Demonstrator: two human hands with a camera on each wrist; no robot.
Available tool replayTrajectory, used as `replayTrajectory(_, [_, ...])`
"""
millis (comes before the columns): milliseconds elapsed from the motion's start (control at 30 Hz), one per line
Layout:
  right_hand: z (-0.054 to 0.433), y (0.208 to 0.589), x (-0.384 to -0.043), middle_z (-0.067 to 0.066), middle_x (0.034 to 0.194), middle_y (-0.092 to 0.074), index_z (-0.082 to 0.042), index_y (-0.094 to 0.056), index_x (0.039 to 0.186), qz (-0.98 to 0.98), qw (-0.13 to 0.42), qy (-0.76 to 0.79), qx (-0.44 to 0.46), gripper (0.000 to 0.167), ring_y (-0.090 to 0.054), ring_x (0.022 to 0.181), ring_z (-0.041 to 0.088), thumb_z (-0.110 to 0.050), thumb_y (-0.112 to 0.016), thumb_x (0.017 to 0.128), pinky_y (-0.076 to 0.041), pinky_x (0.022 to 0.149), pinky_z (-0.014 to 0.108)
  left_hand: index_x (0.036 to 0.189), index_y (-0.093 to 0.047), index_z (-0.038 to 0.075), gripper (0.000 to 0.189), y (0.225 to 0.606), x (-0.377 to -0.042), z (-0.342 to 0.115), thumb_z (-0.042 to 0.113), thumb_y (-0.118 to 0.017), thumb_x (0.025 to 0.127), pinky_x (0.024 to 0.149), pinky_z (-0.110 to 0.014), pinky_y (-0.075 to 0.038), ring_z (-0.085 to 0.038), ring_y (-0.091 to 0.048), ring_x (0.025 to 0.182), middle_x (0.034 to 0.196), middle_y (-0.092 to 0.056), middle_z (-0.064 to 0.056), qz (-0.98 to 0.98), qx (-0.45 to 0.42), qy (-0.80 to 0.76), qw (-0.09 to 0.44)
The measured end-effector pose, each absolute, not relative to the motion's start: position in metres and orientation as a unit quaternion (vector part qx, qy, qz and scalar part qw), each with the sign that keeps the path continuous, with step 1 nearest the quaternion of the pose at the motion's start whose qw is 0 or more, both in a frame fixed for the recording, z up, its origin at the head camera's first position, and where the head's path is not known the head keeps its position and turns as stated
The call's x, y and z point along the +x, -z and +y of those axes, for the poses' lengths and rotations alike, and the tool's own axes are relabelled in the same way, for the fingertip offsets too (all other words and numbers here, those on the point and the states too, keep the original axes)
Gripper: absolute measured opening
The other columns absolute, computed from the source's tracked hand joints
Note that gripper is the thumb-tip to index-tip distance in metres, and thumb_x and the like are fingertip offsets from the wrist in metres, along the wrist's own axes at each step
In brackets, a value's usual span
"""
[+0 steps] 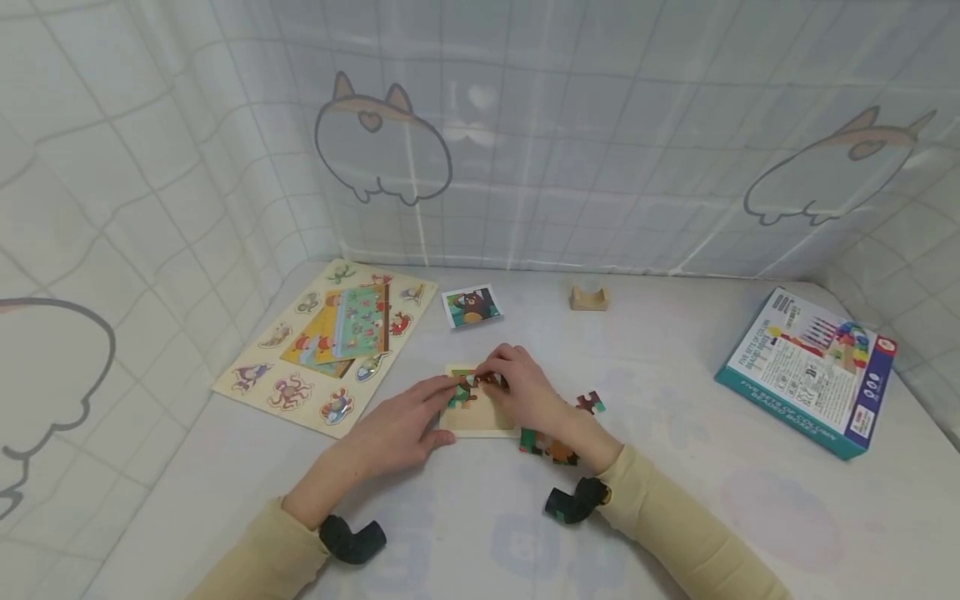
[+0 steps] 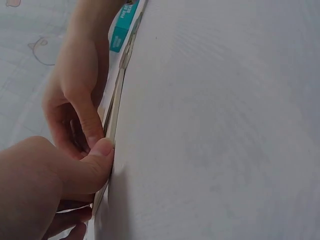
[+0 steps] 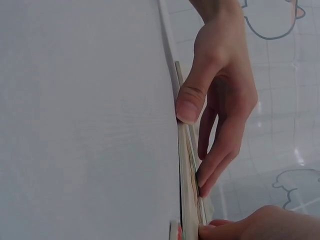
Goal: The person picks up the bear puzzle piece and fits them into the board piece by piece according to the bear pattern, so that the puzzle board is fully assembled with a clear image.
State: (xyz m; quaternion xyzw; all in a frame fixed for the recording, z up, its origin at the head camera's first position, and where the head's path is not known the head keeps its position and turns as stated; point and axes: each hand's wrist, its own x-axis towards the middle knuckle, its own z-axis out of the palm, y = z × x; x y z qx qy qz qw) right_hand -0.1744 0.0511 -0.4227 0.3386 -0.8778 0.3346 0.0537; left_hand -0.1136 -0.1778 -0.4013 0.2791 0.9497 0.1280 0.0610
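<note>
A shallow wooden puzzle tray (image 1: 480, 422) lies on the table between the hands. Green and brown jigsaw pieces (image 1: 461, 396) fill part of its far left area. My left hand (image 1: 397, 429) rests at the tray's left side, its fingers straight onto these pieces and its thumb by the near left corner. With bent fingertips, my right hand (image 1: 525, 387) pinches a brown jigsaw piece (image 1: 491, 379) at the tray's far side; the hand partly hides it. Under and beside the right forearm lie loose jigsaw pieces (image 1: 551, 447), with another piece (image 1: 590, 402) farther right.
Behind the tray lies a small bear picture card (image 1: 472, 307). A wooden sea-animal board (image 1: 281, 400) at the left carries two picture boards (image 1: 360, 323). A small notched wooden block (image 1: 589, 298) stands at the back, and a teal-edged toy box (image 1: 810, 367) lies far right.
</note>
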Motion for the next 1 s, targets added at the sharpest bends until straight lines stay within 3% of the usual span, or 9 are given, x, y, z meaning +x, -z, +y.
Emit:
replayTrajectory(333, [0.0546,0.4205,-0.1775,0.004,0.104,-0.061,-0.009,-0.075,0.104,-0.888,0.038,-0.331,0.317,0.012,-0.051,0.095,0.020,-0.007,-0.069,0.094,-0.048,0.080,0.033,0.147,-0.051,0.012,0.061,0.4012,-0.1147,-0.1790,0.040,-0.067,0.095,0.114,-0.047,-0.041,-0.028,-0.040,0.144,0.157,-0.041,-0.009,0.948,0.279,-0.142,0.058])
replayTrajectory(633, [0.0580,0.4199,-0.1809,0.004,0.106,-0.061,-0.010,-0.075,0.107,-0.894,0.024,-0.317,0.316,0.014,-0.050,0.094,0.020,-0.008,-0.068,0.094,-0.046,0.078,0.031,0.148,-0.049,0.007,0.059,0.4020,-0.1145,-0.1794,0.035,-0.064,0.098,0.111,-0.043,-0.044,-0.024,-0.040,0.144,0.156,-0.042,-0.004,0.933,0.328,-0.142,0.039])
replayTrajectory(1000, [0.0610,0.4174,-0.1817,0.005,0.108,-0.061,-0.008,-0.075,0.107,-0.894,0.015,-0.324,0.310,0.015,-0.051,0.098,0.021,-0.010,-0.070,0.093,-0.047,0.082,0.033,0.148,-0.050,0.012,0.055,0.4010,-0.1139,-0.1800,0.035,-0.062,0.099,0.111,-0.044,-0.044,-0.023,-0.037,0.146,0.158,-0.040,-0.002,0.928,0.340,-0.144,0.046])
